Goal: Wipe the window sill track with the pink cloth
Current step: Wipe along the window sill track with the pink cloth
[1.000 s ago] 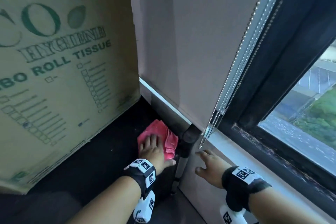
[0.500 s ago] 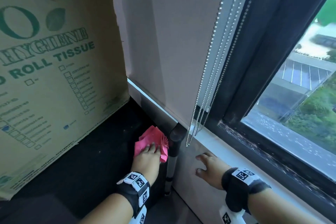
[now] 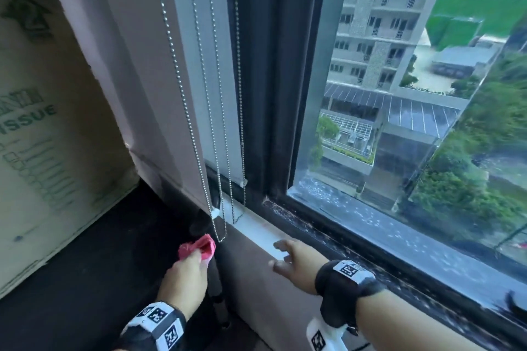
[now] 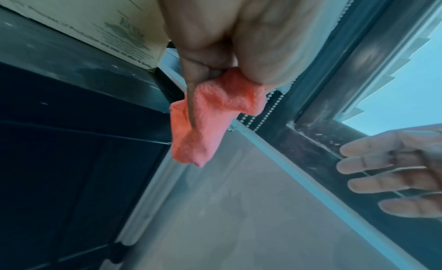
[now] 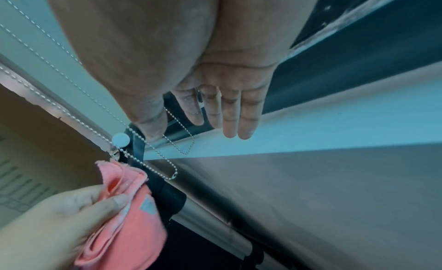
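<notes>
The left hand (image 3: 184,275) is pinching the bunched pink cloth (image 3: 199,246) while the right hand (image 3: 296,261), fingers spread, is hovering by the sill; it should press a folded edge into the gritty window sill track (image 3: 328,229).

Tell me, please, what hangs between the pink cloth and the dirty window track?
In the head view, looped bead chains hang between the pink cloth and the window track, over the white sill.
</notes>
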